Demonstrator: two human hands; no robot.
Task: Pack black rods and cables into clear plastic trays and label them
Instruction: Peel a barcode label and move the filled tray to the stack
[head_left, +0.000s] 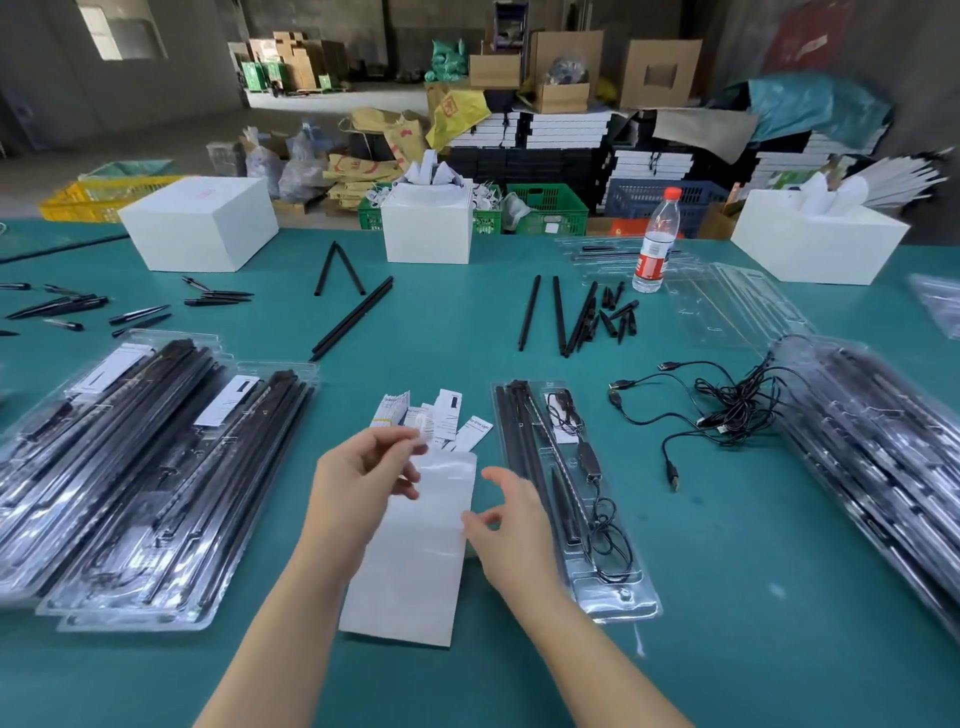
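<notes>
Two bare forearms, no sleeves, with the left hand (358, 470) and right hand (511, 525) ungloved.

Table (727, 571): green, spread out under the hands.
Water bottle (655, 244): stood upright, far past the right hand, red cap on top.
White boxes: one (200, 223) sat far past the left hand, one (428, 228) straight ahead, one (818, 239) far off to the right.
Green crate (545, 208): sat behind the table.
Yellow crate (98, 195): sat far left, behind the table.
Cardboard boxes (660, 73): were piled at the back.
</notes>
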